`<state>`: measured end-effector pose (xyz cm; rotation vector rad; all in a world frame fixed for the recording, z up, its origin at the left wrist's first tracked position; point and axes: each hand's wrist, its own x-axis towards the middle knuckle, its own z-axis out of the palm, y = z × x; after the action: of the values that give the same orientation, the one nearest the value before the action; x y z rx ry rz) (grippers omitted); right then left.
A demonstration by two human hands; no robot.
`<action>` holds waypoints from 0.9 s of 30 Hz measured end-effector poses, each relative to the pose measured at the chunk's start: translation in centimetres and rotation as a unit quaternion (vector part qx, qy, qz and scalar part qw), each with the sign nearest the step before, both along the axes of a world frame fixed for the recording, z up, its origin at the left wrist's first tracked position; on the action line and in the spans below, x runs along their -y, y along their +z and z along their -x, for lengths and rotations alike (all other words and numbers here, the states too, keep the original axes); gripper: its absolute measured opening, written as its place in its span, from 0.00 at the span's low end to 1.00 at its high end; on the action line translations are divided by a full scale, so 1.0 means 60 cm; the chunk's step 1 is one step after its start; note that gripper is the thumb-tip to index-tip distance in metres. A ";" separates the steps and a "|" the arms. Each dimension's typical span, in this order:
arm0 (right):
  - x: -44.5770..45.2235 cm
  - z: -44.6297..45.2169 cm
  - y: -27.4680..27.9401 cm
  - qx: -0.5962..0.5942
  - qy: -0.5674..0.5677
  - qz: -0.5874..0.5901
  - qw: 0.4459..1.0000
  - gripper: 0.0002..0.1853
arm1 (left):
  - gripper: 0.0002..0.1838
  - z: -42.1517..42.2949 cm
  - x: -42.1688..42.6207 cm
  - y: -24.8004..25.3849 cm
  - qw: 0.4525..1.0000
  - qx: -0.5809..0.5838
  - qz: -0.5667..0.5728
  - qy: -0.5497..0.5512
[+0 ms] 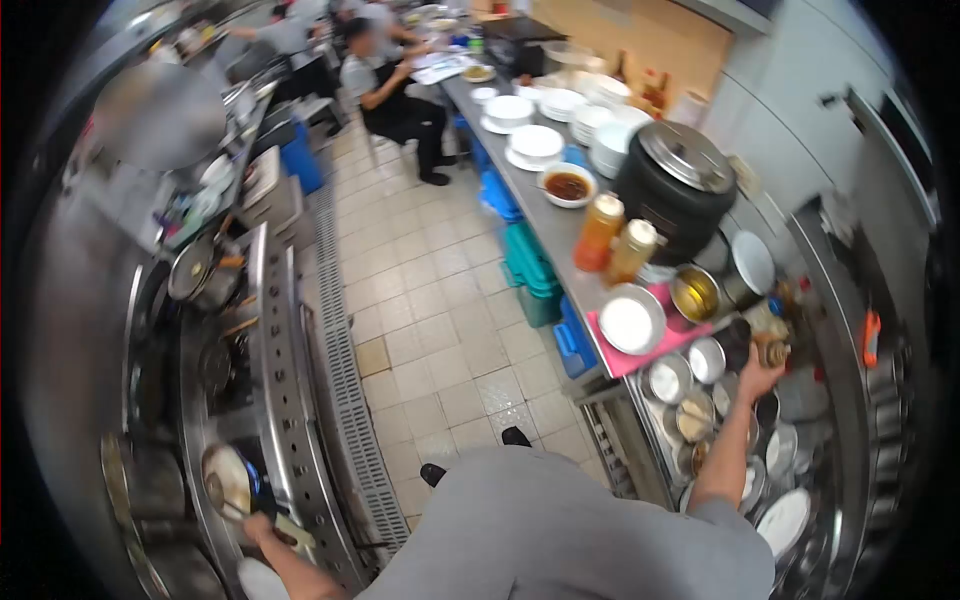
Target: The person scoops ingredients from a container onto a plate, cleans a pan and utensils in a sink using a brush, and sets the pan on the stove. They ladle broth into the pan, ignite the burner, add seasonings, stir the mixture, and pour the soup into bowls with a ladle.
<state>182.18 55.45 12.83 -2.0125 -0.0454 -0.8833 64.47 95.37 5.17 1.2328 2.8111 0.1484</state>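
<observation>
At the stove on the left, my left hand is closed round a handle at the near side of a pan. The pan is over a blue flame, with pale contents and what looks like a ladle in it. A pale handle end sticks out beyond my hand. Far over on the right, my right hand is closed round a small bottle with a brownish top; its exact kind is blurred. Beneath and beside that arm are several metal containers, among them a tub of pale yellow contents.
A metal bowl of white powder, two squeeze bottles and a black soup warmer stand on the right counter. A lidded pot sits farther along the stove. A seated person is at the counter's far end.
</observation>
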 end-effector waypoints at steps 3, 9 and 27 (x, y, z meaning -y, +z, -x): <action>-0.012 0.012 0.004 -0.018 0.092 0.098 0.991 0.31 | 0.15 -0.021 0.008 0.012 0.929 0.337 -0.104 0.107; -0.182 0.054 0.114 0.323 -0.115 0.149 0.928 0.28 | 0.14 -0.145 0.065 0.142 0.737 0.562 -0.312 0.210; -0.766 1.503 0.122 -0.693 0.636 0.296 -0.164 0.25 | 0.16 -0.222 0.069 0.163 0.319 0.794 -0.460 0.237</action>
<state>92.03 101.42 20.14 0.7109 0.9215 -2.7539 77.76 91.22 14.94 -0.2637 0.8008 1.8111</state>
